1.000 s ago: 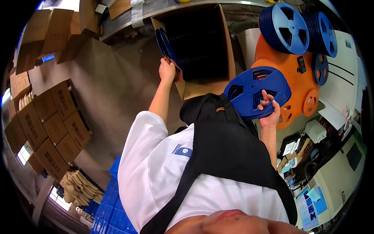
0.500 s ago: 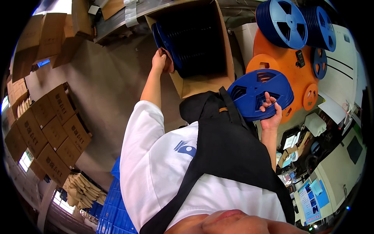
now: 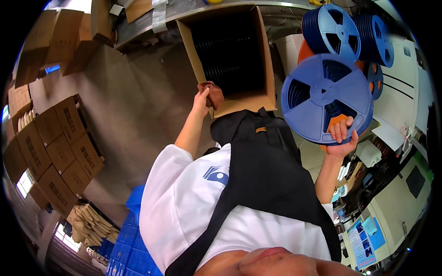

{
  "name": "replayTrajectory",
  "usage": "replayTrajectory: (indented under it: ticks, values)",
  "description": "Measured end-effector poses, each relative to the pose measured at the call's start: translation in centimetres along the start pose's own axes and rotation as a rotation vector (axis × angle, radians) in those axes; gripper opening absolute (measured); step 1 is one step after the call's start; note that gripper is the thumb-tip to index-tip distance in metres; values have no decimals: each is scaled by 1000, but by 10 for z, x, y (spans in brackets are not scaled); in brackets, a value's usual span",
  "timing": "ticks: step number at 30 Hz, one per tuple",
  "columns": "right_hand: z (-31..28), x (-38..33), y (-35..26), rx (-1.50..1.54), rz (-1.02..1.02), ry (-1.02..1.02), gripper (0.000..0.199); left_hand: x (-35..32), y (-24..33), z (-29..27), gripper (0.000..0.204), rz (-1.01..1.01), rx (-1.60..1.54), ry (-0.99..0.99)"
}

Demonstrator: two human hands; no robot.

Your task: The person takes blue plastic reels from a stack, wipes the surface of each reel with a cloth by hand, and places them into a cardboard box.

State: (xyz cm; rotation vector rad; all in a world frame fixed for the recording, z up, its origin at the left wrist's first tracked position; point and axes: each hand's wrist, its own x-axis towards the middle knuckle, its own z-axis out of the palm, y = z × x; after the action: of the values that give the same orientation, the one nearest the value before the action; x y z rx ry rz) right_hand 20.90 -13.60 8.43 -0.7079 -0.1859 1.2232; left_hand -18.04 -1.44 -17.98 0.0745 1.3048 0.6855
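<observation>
My right hand (image 3: 343, 133) is closed round the lower rim of a stack of blue plastic reels (image 3: 317, 115), raised on the right. Cut-out windows in the top reel show more reels behind it. My left hand (image 3: 201, 102) pinches a reddish-brown piece of soft material (image 3: 214, 95), perhaps a cloth or a glove, at the near left edge of an open cardboard box (image 3: 244, 106). Inside the box, dark reels (image 3: 223, 72) stand on edge in rows, mostly lost in shadow.
Behind the held stack, two further stacks of blue reels (image 3: 340, 34) sit on an orange surface (image 3: 305, 51). A grey worktop (image 3: 175, 9) runs along the back. Cardboard cartons (image 3: 60, 152) are piled at left, blue crates (image 3: 133, 239) at lower left. Pale machines (image 3: 391, 207) stand at right.
My right hand has lifted the reel stack up and turned its face toward me. The blue reel at the box's left edge is gone from there. My left hand has moved nearer and right.
</observation>
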Motion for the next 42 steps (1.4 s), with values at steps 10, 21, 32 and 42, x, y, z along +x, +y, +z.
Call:
replayTrajectory:
  ticks: [10,21,32,42]
  values:
    - [20,-22,35,269,143,-201,29,-122,93,155,34,709,99,-550]
    - [26,-23,43,148,279,-293,29,-126,28,221,46,1263,866,-728]
    - [23,-6,37,375,186,-153,25,-67,40,145,25,860,837,-300]
    - [31,22,20,418,215,-202,25,-151,56,135,61,1246,1586,-888]
